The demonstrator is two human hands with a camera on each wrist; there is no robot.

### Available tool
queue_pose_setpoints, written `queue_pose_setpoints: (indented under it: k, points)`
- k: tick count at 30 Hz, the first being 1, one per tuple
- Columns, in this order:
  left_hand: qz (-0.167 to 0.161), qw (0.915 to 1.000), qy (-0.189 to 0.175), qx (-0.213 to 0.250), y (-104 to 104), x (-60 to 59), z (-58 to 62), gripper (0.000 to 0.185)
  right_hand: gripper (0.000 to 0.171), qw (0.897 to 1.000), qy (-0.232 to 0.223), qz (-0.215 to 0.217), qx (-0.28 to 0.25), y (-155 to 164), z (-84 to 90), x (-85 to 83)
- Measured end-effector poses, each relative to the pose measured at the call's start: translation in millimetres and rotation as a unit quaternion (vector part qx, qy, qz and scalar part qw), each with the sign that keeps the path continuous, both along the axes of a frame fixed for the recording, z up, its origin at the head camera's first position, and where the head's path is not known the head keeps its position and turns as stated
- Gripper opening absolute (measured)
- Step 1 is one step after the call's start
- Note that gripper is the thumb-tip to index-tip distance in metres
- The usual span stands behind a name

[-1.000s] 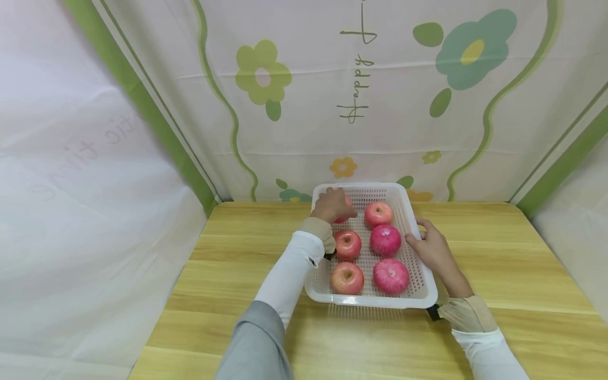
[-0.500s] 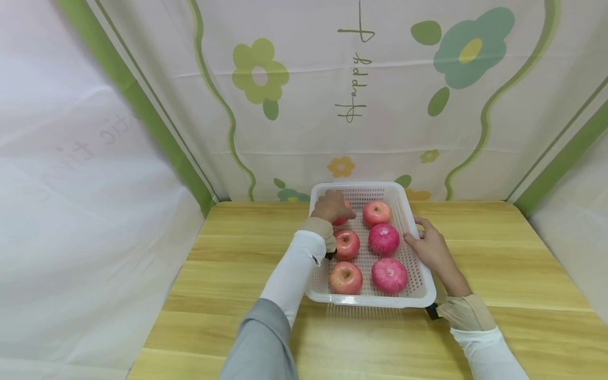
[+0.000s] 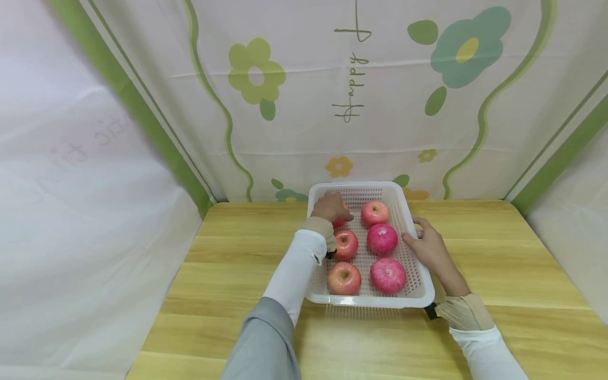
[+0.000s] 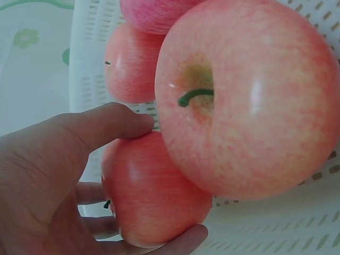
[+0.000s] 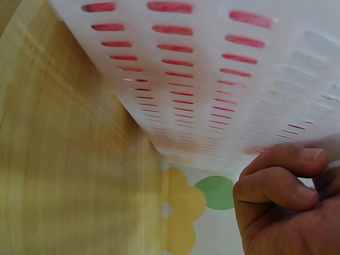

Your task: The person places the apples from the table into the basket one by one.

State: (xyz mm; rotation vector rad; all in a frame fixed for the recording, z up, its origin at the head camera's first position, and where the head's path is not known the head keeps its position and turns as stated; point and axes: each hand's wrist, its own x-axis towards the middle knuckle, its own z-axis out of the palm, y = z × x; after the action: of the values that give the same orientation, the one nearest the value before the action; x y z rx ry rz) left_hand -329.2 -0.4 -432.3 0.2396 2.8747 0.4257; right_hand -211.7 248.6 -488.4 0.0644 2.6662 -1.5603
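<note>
A white slotted basket (image 3: 418,295) sits on the wooden table (image 3: 228,264) with several red apples in it. My left hand (image 3: 331,207) reaches into the far left corner and grips one apple (image 4: 151,199), thumb over its top and fingers under it. Right beside it lies a larger pink apple (image 4: 249,98) with a green stem. My right hand (image 3: 425,245) rests on the basket's right rim (image 5: 223,79), its fingers (image 5: 281,172) curled at the edge.
Other apples (image 3: 344,278) (image 3: 388,275) (image 3: 381,238) (image 3: 374,212) fill the basket's middle and near end. A flowered cloth backdrop (image 3: 351,95) rises close behind the table, and white cloth walls close in on both sides.
Both hands stay where they were; the left keeps its hold on the far apple. The view has shifted slightly.
</note>
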Motion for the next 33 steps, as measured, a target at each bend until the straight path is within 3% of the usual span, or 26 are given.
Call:
queue_pose_setpoints:
  k: [9,33]
  points:
    - [-0.001,1.0,-0.002,0.004,1.0,-4.4,-6.0,0.027,0.068,1.0,0.007,0.001,-0.004,0.7,0.0,1.5]
    - [0.0,0.9999,-0.003,0.015,2.8,1.2,-8.5,0.029,0.068,1.0,-0.002,-0.002,-0.007,-0.3,0.6,0.9]
